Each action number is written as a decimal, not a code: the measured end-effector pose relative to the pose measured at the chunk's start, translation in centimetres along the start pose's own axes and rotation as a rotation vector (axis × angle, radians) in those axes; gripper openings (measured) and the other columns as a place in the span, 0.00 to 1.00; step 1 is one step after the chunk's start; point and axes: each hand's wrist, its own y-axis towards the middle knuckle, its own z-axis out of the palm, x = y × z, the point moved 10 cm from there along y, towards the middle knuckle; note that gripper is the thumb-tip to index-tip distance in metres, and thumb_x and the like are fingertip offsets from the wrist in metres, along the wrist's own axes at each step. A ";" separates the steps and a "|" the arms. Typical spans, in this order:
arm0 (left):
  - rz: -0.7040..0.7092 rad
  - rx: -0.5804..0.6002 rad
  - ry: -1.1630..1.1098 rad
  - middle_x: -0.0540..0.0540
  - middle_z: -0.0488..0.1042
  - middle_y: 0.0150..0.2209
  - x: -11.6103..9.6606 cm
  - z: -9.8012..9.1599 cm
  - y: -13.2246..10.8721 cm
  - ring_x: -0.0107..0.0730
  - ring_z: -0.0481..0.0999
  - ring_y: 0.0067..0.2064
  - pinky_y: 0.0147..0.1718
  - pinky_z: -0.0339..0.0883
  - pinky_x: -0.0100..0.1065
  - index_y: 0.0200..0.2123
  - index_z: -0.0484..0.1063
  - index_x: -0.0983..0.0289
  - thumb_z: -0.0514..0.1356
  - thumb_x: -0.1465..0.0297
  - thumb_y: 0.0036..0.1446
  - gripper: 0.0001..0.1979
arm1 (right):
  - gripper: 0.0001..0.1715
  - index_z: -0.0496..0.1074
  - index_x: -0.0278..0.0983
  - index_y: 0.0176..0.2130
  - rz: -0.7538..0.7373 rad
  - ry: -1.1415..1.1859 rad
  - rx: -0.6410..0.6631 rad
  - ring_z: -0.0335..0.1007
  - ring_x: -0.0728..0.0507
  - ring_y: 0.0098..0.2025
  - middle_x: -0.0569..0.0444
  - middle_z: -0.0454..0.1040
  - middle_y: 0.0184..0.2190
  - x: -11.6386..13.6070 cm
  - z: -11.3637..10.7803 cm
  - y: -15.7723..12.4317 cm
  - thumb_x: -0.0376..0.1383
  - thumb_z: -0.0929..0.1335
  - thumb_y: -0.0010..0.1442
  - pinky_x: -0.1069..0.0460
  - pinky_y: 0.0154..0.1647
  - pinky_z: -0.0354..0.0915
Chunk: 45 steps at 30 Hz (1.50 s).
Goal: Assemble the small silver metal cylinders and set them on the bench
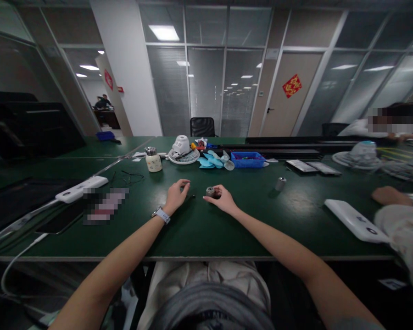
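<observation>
1 metal cylinder (pixel 210 189) is sitting in the right hand (pixel 224 200), on or just above the tabletop (pixel 254 229); a 2nd cylinder (pixel 281 184) is resting well apart to the right. Work is appearing incomplete: blue fan blades (pixel 212 160) and a white fan housing (pixel 181 146) are lying unjoined farther back; remaining steps are not showing. The right grip is pinching its cylinder between thumb and fingers. The left hand (pixel 176 196) is showing a loosely parted grip beside a small dark piece (pixel 193 196), seemingly holding nothing.

Room: dim overall.
Light panel (pixel 164 33): bright white.
Glass partition (pixel 206 82): scattered lamp glints.
Green tabletop (pixel 199 233): soft glare patches, left and right.
Frame edges: stretched, blurred.
Mosaic blocks: left and right.
</observation>
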 end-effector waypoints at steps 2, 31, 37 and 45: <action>-0.018 -0.003 -0.019 0.56 0.79 0.37 0.0 -0.1 0.0 0.38 0.78 0.40 0.40 0.69 0.37 0.44 0.72 0.62 0.55 0.63 0.60 0.13 | 0.28 0.68 0.36 0.41 0.000 -0.023 -0.003 0.74 0.46 0.40 0.50 0.77 0.39 0.0 -0.1 0.0 0.43 0.77 0.44 0.48 0.44 0.70; -0.008 0.037 -0.053 0.54 0.80 0.32 0.0 0.4 -0.2 0.36 0.79 0.35 0.36 0.68 0.34 0.44 0.71 0.62 0.54 0.62 0.59 0.14 | 0.23 0.68 0.37 0.41 -0.016 -0.050 0.017 0.74 0.46 0.40 0.51 0.77 0.38 -0.1 -0.1 -0.1 0.43 0.75 0.48 0.48 0.44 0.69; 0.016 0.051 -0.065 0.54 0.80 0.30 -0.5 0.5 -0.2 0.36 0.79 0.32 0.33 0.68 0.33 0.44 0.71 0.62 0.54 0.60 0.59 0.15 | 0.24 0.68 0.37 0.42 -0.043 -0.041 0.037 0.74 0.46 0.39 0.51 0.77 0.39 -0.2 0.0 0.0 0.43 0.75 0.48 0.47 0.44 0.70; 0.038 0.106 -0.079 0.53 0.79 0.29 -0.9 1.2 -0.4 0.35 0.78 0.31 0.33 0.68 0.33 0.44 0.70 0.62 0.54 0.61 0.59 0.14 | 0.25 0.68 0.37 0.40 -0.054 -0.022 0.012 0.74 0.45 0.39 0.52 0.77 0.37 -0.4 0.0 0.2 0.43 0.76 0.45 0.48 0.43 0.69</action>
